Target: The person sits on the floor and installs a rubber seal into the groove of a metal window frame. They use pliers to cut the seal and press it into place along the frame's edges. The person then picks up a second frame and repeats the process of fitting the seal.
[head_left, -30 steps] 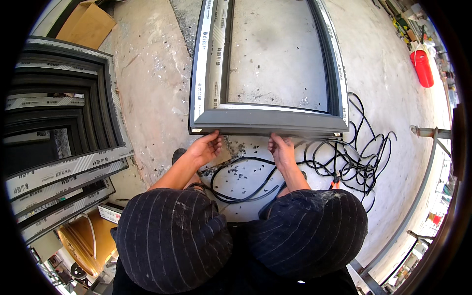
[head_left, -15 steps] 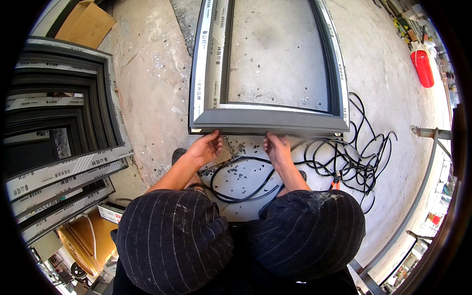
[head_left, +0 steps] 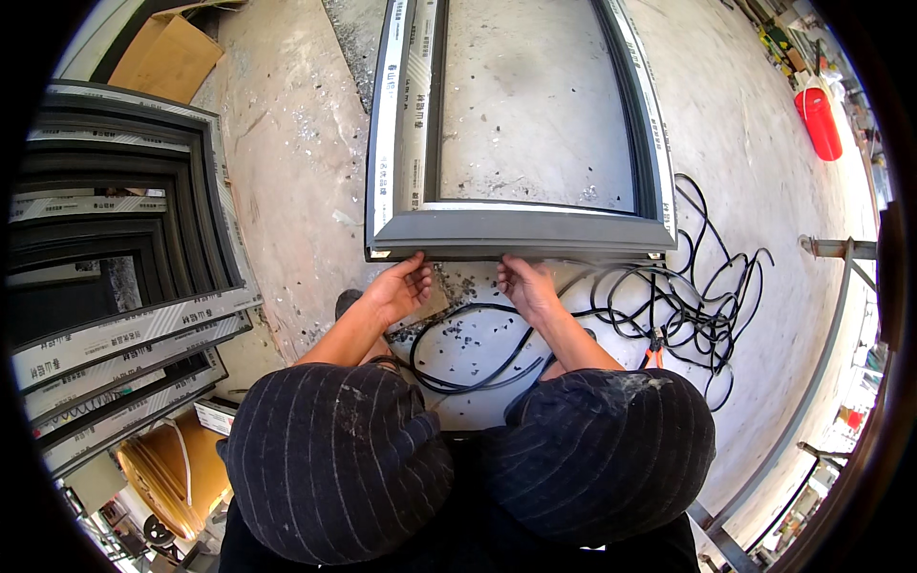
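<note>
A dark grey window frame (head_left: pixel 535 229) with white protective film on its sides lies ahead of me, its near edge facing me. My left hand (head_left: pixel 403 291) is at that edge near the left corner, fingers curled and thumb tip against it; what it pinches is hidden. Closer to the middle of the edge, my right hand (head_left: pixel 527 289) pinches a thin black rubber strip against the frame. To the right, the strip looks blurred along the edge. A loose tangle of black rubber strip (head_left: pixel 690 310) lies on the floor there, with one loop running below my hands.
Orange-handled pliers (head_left: pixel 655 351) lie by the tangle. More filmed frames (head_left: pixel 134 329) are stacked at the left, above a yellow-brown spool (head_left: pixel 172 473). A cardboard box (head_left: pixel 167 57) lies far left, a red bucket (head_left: pixel 818 124) far right. A metal rail (head_left: pixel 812 382) curves along the right. Dark crumbs litter the floor.
My right hand has slid a little to the left along the frame's near edge, closer to my left hand. The left hand keeps its place at the edge.
</note>
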The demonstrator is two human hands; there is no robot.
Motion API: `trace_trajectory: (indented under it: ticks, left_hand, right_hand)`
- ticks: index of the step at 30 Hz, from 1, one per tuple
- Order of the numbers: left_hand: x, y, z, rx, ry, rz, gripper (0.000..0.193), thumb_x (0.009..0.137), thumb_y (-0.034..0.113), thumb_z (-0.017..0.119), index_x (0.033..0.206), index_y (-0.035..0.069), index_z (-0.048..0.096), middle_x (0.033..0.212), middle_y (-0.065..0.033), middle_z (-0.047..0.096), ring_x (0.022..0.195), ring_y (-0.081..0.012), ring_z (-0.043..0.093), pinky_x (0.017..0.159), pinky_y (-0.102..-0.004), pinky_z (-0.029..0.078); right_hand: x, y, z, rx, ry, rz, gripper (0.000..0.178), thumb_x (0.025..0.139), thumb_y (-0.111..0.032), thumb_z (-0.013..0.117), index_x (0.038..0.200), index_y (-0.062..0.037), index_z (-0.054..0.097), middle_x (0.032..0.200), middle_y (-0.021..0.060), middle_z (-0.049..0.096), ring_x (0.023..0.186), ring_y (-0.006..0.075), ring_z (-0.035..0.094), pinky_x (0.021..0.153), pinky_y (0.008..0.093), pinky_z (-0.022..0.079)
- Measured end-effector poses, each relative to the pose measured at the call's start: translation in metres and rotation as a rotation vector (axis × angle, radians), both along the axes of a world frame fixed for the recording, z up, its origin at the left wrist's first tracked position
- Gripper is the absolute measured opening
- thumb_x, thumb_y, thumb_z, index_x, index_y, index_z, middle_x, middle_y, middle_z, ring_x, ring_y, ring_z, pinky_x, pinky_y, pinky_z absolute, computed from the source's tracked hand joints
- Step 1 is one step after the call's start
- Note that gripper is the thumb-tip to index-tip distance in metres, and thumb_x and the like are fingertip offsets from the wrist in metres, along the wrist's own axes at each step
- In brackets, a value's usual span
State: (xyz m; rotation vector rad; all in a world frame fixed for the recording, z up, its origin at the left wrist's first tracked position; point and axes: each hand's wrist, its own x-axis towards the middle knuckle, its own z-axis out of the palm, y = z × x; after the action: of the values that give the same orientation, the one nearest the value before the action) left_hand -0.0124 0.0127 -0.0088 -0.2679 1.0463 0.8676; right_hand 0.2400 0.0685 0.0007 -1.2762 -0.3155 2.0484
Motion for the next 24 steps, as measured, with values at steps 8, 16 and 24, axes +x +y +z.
trace_trajectory:
  ticks: [8,16,24]
  left_hand:
    - [0.001,0.001,0.002,-0.008,-0.001,-0.006,0.023,0.087,0.029,0.066,0.093,0.007,0.063,0.082,-0.0004,0.059,0.079,-0.0143,0.055,0.073,-0.0286,0.048]
    - [0.004,0.001,0.002,-0.004,0.005,-0.011,0.024,0.086,0.030,0.067,0.093,0.008,0.062,0.084,0.0000,0.058,0.080,-0.0125,0.055,0.072,-0.0277,0.047]
    - [0.002,0.000,-0.002,0.011,-0.003,-0.016,0.024,0.086,0.030,0.067,0.094,0.008,0.062,0.084,0.0002,0.059,0.081,-0.0126,0.056,0.072,-0.0278,0.048]
  right_hand:
    - [-0.003,-0.003,0.001,0.018,0.003,-0.010,0.013,0.085,-0.012,0.064,0.092,-0.0037,0.058,0.078,0.0040,0.058,0.069,0.0120,0.054,0.060,0.0233,0.042]
    - [-0.012,-0.008,-0.011,0.072,-0.061,0.039,0.015,0.083,-0.014,0.068,0.092,-0.0044,0.060,0.076,0.0033,0.060,0.066,0.0109,0.054,0.057,0.0234,0.042]
    - [-0.025,-0.011,-0.001,0.020,-0.038,0.043,0.013,0.084,-0.015,0.066,0.090,-0.0049,0.060,0.076,0.0027,0.059,0.066,0.0105,0.054,0.057,0.0228,0.042]
